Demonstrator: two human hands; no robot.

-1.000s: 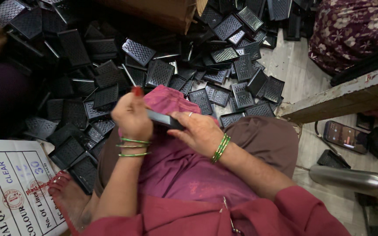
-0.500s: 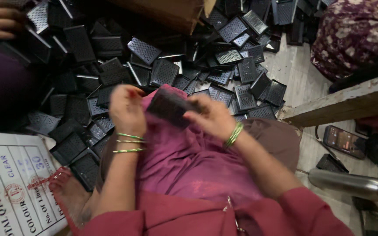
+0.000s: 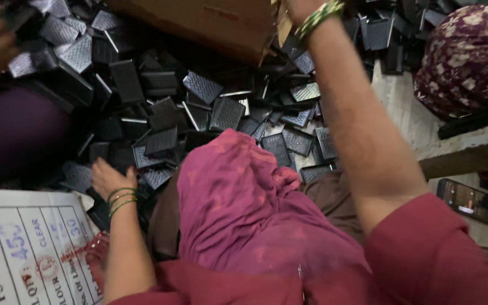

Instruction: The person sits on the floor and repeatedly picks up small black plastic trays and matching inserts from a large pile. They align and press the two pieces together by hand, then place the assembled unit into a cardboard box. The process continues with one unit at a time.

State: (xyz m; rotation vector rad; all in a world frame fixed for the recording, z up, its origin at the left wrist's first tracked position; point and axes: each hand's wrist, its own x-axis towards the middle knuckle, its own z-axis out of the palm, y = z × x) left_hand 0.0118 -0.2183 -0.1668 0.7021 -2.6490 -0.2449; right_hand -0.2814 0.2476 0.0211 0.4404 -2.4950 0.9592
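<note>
1. Cases (image 3: pixel 199 107), black and flat, are lying heaped on the floor beside a cardboard box (image 3: pixel 210 22).
2. Left hand (image 3: pixel 105 176) is spreading flat on them.
3. Right hand is reaching past the frame top; grip cannot be told.
4. Pink cloth (image 3: pixel 238 209) is covering the lap.

black cases (image 3: pixel 165 121) heaped across floor, cardboard box (image 3: pixel 210 22) blocking beyond

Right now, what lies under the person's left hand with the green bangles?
The left hand rests flat on a heap of black rectangular textured plastic pieces. A white printed sheet lies beside it. What the palm itself covers, and the floor beneath the heap, cannot be seen.
</note>
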